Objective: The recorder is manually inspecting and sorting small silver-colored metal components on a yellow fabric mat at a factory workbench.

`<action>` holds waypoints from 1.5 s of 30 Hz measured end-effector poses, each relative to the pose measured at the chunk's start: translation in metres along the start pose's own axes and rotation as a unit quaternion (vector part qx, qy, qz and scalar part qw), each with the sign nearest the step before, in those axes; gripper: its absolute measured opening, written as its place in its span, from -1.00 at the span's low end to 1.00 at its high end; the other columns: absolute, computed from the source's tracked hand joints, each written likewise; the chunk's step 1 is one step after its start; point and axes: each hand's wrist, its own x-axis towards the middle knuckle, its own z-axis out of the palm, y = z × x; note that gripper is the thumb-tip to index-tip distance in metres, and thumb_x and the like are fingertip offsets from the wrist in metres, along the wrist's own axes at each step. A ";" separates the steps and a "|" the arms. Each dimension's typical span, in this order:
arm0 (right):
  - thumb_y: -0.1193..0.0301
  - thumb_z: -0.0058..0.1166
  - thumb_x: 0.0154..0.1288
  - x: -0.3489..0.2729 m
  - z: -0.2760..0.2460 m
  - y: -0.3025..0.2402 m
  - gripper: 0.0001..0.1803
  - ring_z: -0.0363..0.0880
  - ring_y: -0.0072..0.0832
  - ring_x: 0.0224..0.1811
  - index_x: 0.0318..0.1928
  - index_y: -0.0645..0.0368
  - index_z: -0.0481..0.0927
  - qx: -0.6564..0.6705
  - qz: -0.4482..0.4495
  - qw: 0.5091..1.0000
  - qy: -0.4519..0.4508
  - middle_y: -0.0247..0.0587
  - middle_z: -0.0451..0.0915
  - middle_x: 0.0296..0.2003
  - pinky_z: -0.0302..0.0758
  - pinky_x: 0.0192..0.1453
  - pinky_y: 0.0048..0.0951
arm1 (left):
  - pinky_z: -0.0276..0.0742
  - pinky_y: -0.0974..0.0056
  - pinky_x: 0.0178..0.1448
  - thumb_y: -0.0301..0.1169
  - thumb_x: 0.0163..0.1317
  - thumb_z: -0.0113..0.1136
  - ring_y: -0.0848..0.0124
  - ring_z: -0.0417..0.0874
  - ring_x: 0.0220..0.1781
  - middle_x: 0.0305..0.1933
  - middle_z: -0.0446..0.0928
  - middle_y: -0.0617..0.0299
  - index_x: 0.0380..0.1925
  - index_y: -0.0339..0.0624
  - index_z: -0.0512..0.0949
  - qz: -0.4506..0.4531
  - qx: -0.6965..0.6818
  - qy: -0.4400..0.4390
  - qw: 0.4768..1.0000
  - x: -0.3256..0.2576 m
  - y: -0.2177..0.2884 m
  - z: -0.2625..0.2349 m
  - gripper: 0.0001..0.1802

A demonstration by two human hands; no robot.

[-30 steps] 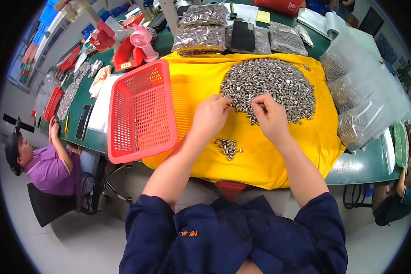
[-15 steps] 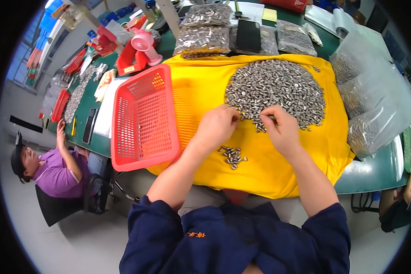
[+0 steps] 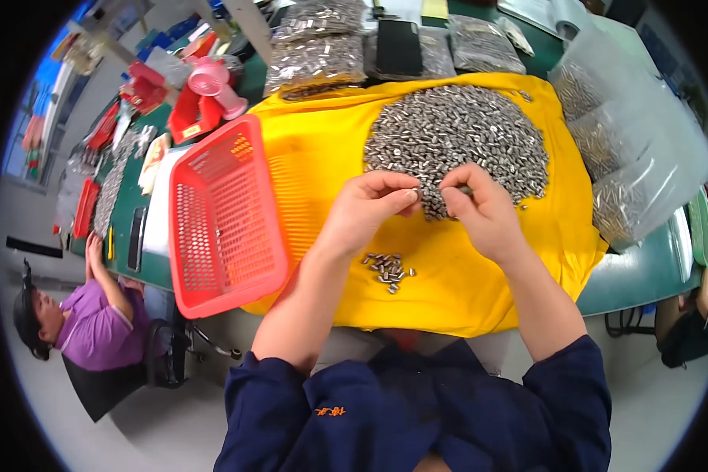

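A wide pile of small silvery metal cylinders (image 3: 464, 126) lies on a yellow cloth (image 3: 456, 291). My left hand (image 3: 363, 211) is at the pile's near left edge, thumb and forefinger pinched on a small shiny metal cylinder (image 3: 414, 193). Just to its right, my right hand (image 3: 488, 214) is closed at the pile's near edge. A bit of a metal cylinder (image 3: 464, 189) shows between its finger and thumb, partly hidden. Nearer to me, a small separate heap of the same cylinders (image 3: 389, 271) rests on the cloth.
A red perforated basket (image 3: 275, 224) stands left of the cloth. Bags of metal parts (image 3: 315, 59) and a black phone (image 3: 399, 49) lie behind it. Clear plastic bags (image 3: 617, 189) hold more parts at the right. A person in purple (image 3: 98, 326) sits at the far left.
The view has shifted, moving the table and basket leftward in the picture. My left hand has turned so its pinched fingertips show a metal cylinder. The seated person's hands have come together.
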 end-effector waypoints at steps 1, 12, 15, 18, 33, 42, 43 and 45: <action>0.52 -0.04 0.18 0.000 0.000 0.000 -0.94 0.38 -0.65 -0.48 -0.32 0.23 0.42 -0.018 -0.003 1.000 -0.005 -0.33 0.46 -0.49 0.35 -0.39 -0.60 | 0.50 0.38 -0.20 -0.58 0.13 0.09 0.44 0.56 -0.34 -0.32 0.54 0.19 -0.27 -0.31 0.51 -0.007 -0.003 -0.007 1.000 0.001 -0.002 0.001 -0.85; 0.53 -0.04 0.15 -0.002 -0.001 -0.005 -0.94 0.46 -0.43 -0.47 -0.33 0.23 0.41 -0.097 -0.049 0.994 -0.027 -0.20 0.47 -0.48 0.39 -0.36 -0.50 | 0.51 0.37 -0.14 -0.59 0.11 0.10 0.42 0.58 -0.30 -0.30 0.56 0.16 -0.27 -0.32 0.53 0.004 -0.016 -0.059 0.998 0.000 -0.007 0.005 -0.84; 0.52 -0.03 0.13 -0.004 0.001 -0.002 -0.94 0.47 -0.24 -0.42 -0.36 0.21 0.39 -0.180 -0.105 0.978 -0.016 -0.14 0.47 -0.47 0.39 -0.34 -0.36 | 0.50 0.42 -0.15 -0.59 0.10 0.13 0.47 0.58 -0.30 -0.32 0.56 0.18 -0.28 -0.34 0.53 0.013 0.022 -0.042 0.999 -0.001 -0.006 0.007 -0.85; 0.51 -0.02 0.12 -0.005 0.004 -0.002 -0.93 0.44 -0.14 -0.36 -0.38 0.19 0.37 -0.237 -0.145 0.961 -0.005 -0.12 0.46 -0.47 0.38 -0.31 -0.24 | 0.50 0.46 -0.16 -0.58 0.09 0.15 0.52 0.57 -0.31 -0.34 0.57 0.21 -0.31 -0.36 0.54 0.030 0.056 -0.028 0.998 -0.002 -0.007 0.007 -0.86; 0.50 -0.04 0.15 -0.002 0.000 -0.002 -0.95 0.46 -0.24 -0.43 -0.37 0.20 0.40 -0.219 -0.075 0.972 0.030 -0.14 0.45 -0.51 0.37 -0.37 -0.33 | 0.45 0.45 -0.19 -0.55 0.14 0.08 0.55 0.54 -0.28 -0.33 0.56 0.29 -0.28 -0.32 0.53 0.121 0.240 0.001 0.963 -0.002 -0.004 0.005 -0.86; 0.52 -0.02 0.15 -0.006 0.007 0.003 -0.94 0.46 -0.41 -0.53 -0.34 0.20 0.42 -0.097 -0.102 0.990 0.033 -0.20 0.46 -0.51 0.37 -0.43 -0.51 | 0.42 0.47 -0.11 -0.56 0.13 0.10 0.54 0.50 -0.26 -0.30 0.51 0.28 -0.24 -0.22 0.49 -0.026 -0.161 -0.088 0.983 -0.004 -0.003 0.003 -0.84; 0.52 -0.01 0.15 -0.007 0.007 0.002 -0.94 0.46 -0.41 -0.52 -0.34 0.20 0.42 -0.091 -0.103 0.990 0.029 -0.20 0.46 -0.51 0.38 -0.43 -0.52 | 0.43 0.46 -0.10 -0.55 0.13 0.10 0.54 0.50 -0.27 -0.30 0.51 0.28 -0.24 -0.21 0.49 -0.013 -0.166 -0.086 0.982 -0.004 -0.005 0.005 -0.84; 0.52 -0.01 0.14 -0.007 0.007 0.000 -0.94 0.47 -0.41 -0.51 -0.34 0.20 0.42 -0.085 -0.106 0.990 0.025 -0.20 0.47 -0.50 0.38 -0.42 -0.52 | 0.44 0.44 -0.10 -0.53 0.14 0.11 0.53 0.51 -0.27 -0.31 0.51 0.27 -0.24 -0.20 0.49 0.002 -0.169 -0.083 0.982 -0.003 -0.007 0.004 -0.84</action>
